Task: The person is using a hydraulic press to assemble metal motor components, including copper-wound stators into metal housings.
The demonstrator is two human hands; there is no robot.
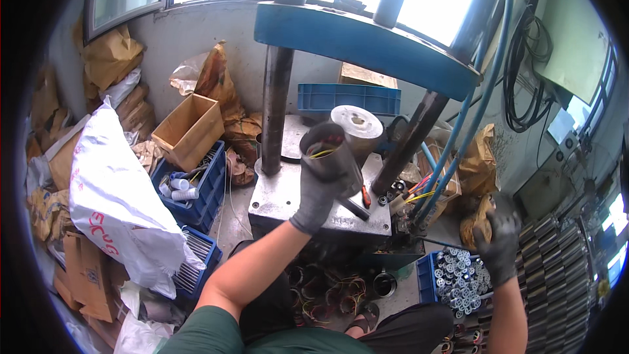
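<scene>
My left hand (317,195), in a dark grey glove, is closed around a metal cylinder (342,165), an open-ended tube with yellow and red wires inside. It holds the tube tilted over the metal bed (282,196) of a blue press. My right hand (499,242), also gloved, is raised at the right, beside a blue crate (427,278) of small silvery wheel-shaped parts (462,275). Its fingers look apart with nothing visible in them, though motion blurs them. Behind the tube stands a pale round block (357,124). A red-handled screwdriver (365,196) and a dark bar (354,209) lie on the bed.
Press columns (276,105) and a blue crossbeam (360,42) frame the bed. Blue hoses (469,130) run down at the right. Rows of dark metal tubes (553,269) are stacked at far right. Left are a white sack (118,190), wooden box (188,132) and blue crates (203,203).
</scene>
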